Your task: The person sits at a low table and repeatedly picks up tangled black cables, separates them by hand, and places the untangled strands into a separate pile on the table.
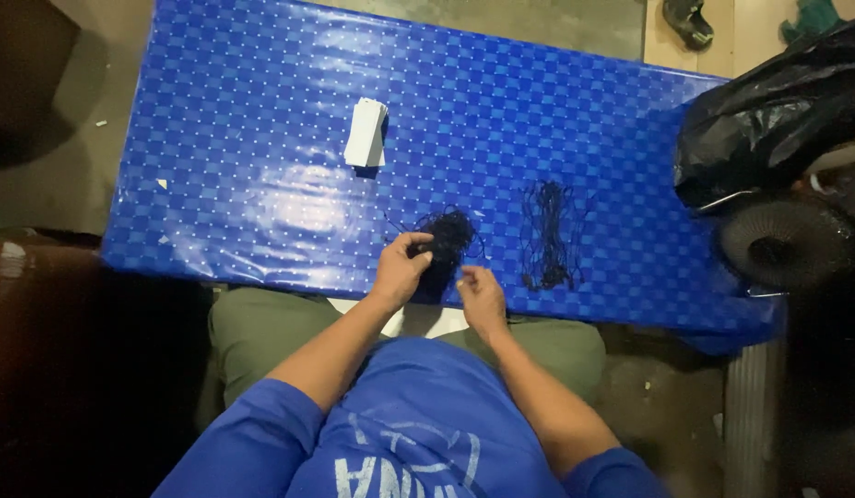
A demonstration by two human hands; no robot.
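A tangled bundle of thin black strings [448, 242] lies near the front edge of a table covered in shiny blue checkered cloth [261, 120]. My left hand [401, 267] is closed on the bundle's left side. My right hand [481, 293] pinches at the bundle's lower right edge, fingers together; whether a string is between them is too small to tell. A second, looser spread of black strings [549, 232] lies on the cloth to the right of both hands.
A stack of small white cards [366, 133] lies farther back, mid-table. A black plastic bag [768, 111] sits at the table's right end, with a black fan [787, 242] below it. Bare floor surrounds the table.
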